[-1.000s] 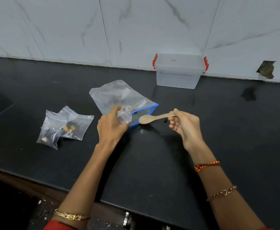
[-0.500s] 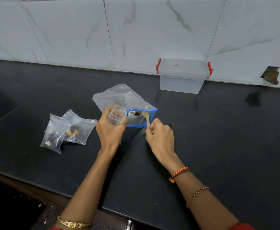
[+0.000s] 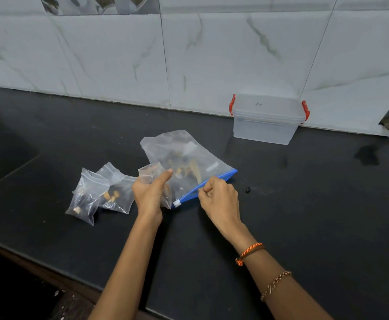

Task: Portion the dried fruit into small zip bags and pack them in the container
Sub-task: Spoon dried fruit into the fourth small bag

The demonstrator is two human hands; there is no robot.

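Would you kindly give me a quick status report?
Left hand grips small bag; right hand holds spoon inside big bag. Container lidded.

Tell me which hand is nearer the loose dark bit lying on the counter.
Right. The right hand sits just left of the dark bit; the left hand is farther left, beyond the big blue-zip bag.

Home kitchen, judging by black stone counter (image 3: 304, 227), marble-look tiled backsplash (image 3: 119, 54), clip-lid container (image 3: 267, 118) against counter's rear edge.
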